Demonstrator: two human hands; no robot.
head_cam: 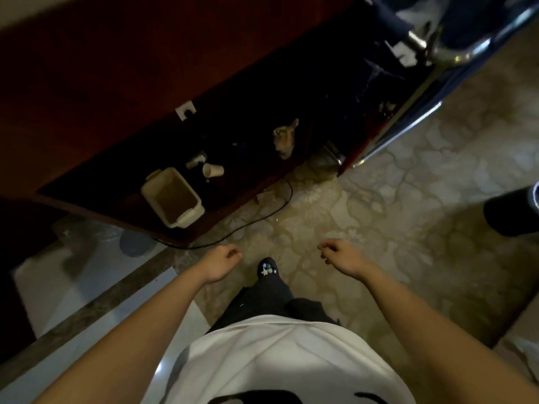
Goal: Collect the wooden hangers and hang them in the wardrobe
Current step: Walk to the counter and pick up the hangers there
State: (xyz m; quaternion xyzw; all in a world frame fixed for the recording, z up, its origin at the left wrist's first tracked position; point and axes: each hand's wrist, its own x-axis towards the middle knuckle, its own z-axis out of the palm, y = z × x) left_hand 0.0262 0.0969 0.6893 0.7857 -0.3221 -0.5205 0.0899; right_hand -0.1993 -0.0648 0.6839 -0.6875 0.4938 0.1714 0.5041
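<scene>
Two hands hang in front of the person, the left hand (223,262) and the right hand (339,255) well apart over the patterned carpet (408,199), each with its fingers (234,253) loosely curled and nothing held in either. No wooden hanger is in view, so where they lie cannot be told from here. The dark wooden unit (87,97) ahead carries a white bin (189,217) and a paper cup (213,170) on its low shelf, and whether it belongs to the wardrobe is unclear. By judgement, wooden hangers should be light and stiff, with a smooth finish that may slide in a loose grip and hooks that snag one another when bunched. The neck just under the hook looks the surest place to take one, or several could be gathered by their hooks in one hand, leaving the other free.
</scene>
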